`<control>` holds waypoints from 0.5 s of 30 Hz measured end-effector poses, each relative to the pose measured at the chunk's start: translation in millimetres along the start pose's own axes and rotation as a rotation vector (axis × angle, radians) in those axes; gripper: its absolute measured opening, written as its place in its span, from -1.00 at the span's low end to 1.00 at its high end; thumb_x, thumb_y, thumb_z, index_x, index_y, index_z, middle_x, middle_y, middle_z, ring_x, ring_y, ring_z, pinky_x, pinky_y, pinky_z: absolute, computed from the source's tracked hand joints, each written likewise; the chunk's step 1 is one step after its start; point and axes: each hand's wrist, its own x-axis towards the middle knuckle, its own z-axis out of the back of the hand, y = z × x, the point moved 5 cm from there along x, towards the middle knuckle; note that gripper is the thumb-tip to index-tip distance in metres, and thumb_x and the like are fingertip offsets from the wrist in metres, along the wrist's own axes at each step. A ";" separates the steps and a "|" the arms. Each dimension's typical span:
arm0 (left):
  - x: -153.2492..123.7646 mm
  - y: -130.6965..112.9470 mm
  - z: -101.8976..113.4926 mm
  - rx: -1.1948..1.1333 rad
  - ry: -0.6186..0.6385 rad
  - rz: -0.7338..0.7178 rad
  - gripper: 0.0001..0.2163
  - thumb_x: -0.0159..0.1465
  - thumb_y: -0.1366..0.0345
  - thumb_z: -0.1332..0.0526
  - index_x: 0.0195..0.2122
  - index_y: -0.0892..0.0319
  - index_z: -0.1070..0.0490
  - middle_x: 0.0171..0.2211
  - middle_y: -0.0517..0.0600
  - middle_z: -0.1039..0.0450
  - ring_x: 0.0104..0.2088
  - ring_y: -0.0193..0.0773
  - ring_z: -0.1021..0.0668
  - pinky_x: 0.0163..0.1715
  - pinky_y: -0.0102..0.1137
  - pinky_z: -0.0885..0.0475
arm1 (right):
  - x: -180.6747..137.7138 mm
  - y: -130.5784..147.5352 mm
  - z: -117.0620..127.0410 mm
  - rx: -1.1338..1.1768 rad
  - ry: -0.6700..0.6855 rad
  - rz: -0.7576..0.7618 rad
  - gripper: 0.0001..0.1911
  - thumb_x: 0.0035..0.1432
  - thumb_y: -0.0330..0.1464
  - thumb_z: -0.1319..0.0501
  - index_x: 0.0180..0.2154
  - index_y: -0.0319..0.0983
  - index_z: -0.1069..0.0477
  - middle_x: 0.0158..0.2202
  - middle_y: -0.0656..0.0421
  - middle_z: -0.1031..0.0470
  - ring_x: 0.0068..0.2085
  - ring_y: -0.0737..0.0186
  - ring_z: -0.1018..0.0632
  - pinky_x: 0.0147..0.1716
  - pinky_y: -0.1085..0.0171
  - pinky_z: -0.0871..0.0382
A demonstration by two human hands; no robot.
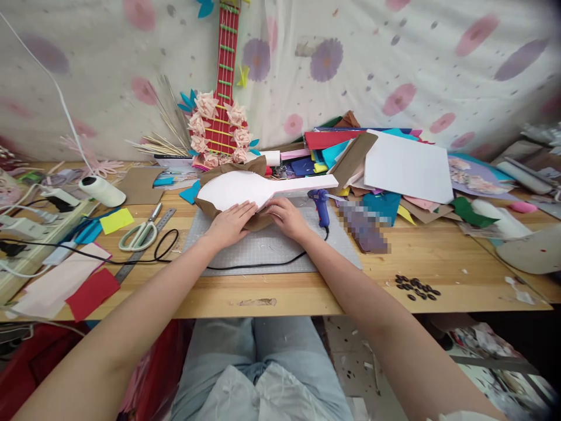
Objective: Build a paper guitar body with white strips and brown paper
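Observation:
A white foam-board cutout shaped like a small guitar body with a neck point(232, 188) lies on a brown sheet of felt or paper point(205, 209), which curls up round the body's edge. My left hand point(232, 224) rests flat on the cutout's near edge, fingers stretched out. My right hand point(287, 217) is at the near edge where body and neck meet, its curled fingers pinching the brown sheet. Under both lies a grey cutting mat point(245, 252). Just right of my right hand is a blue hot glue gun point(321, 207).
A red guitar with paper roses point(223, 126) stands at the back. Left are scissors point(140, 235), a steel ruler point(165, 218), a thread spool point(103, 191) and a power strip point(41, 248). Right are piled coloured sheets point(407, 166) and small dark ovals point(416, 286). A black cord point(258, 266) crosses the mat.

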 end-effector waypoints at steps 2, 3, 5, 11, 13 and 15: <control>1.6 -1.6 -1.1 -0.001 -0.040 0.005 -0.45 0.17 0.43 -0.13 0.22 0.20 -0.11 0.23 0.08 -0.12 0.23 -0.15 -0.21 0.21 -0.20 -0.15 | 3.3 -2.0 0.1 0.066 -0.032 -0.033 -0.76 0.18 -0.45 0.00 -0.31 -0.18 -0.44 -0.09 0.10 -0.45 0.04 0.19 -0.38 0.06 0.12 -0.25; 2.4 -2.1 -1.1 -0.004 -0.070 0.011 -0.49 0.19 0.43 -0.10 0.20 0.19 -0.15 0.21 0.08 -0.16 0.21 -0.16 -0.24 0.19 -0.20 -0.17 | 4.7 -3.0 -0.3 0.089 -0.038 -0.054 -0.76 0.18 -0.45 0.00 -0.31 -0.17 -0.43 -0.09 0.10 -0.45 0.05 0.20 -0.38 0.07 0.11 -0.24; 3.6 -1.9 -1.1 -0.014 -0.134 0.024 -0.57 0.26 0.39 -0.04 0.17 0.16 -0.21 0.17 0.07 -0.23 0.18 -0.16 -0.30 0.17 -0.18 -0.22 | 6.9 -4.6 -1.7 0.123 -0.039 -0.092 -0.76 0.17 -0.45 0.01 -0.31 -0.17 -0.42 -0.10 0.10 -0.45 0.06 0.20 -0.38 0.07 0.09 -0.24; 5.5 1.8 -1.8 -0.039 -0.191 0.004 -0.63 0.34 0.35 0.10 0.12 0.24 -0.28 0.13 0.10 -0.28 0.14 -0.18 -0.34 0.14 -0.20 -0.27 | 12.3 -10.4 -7.6 0.208 -0.058 -0.160 -0.76 0.10 -0.49 0.03 -0.31 -0.19 -0.38 -0.12 0.09 -0.47 0.03 0.20 -0.41 0.03 0.12 -0.26; 5.8 2.6 -0.6 -0.040 -0.183 0.003 -0.62 0.34 0.36 0.11 0.11 0.26 -0.30 0.12 0.10 -0.29 0.14 -0.20 -0.34 0.14 -0.23 -0.28 | 14.6 -13.0 -8.9 0.218 -0.062 -0.180 -0.76 0.06 -0.51 0.03 -0.33 -0.20 -0.37 -0.15 0.09 -0.48 -0.02 0.19 -0.43 0.01 0.13 -0.27; 5.9 2.4 0.7 -0.050 -0.170 -0.002 -0.63 0.33 0.36 0.11 0.09 0.25 -0.32 0.11 0.08 -0.31 0.13 -0.22 -0.35 0.13 -0.25 -0.29 | 16.4 -15.6 -9.3 0.221 -0.060 -0.207 -0.76 0.05 -0.51 0.03 -0.35 -0.20 -0.37 -0.17 0.10 -0.48 -0.07 0.18 -0.44 -0.02 0.13 -0.28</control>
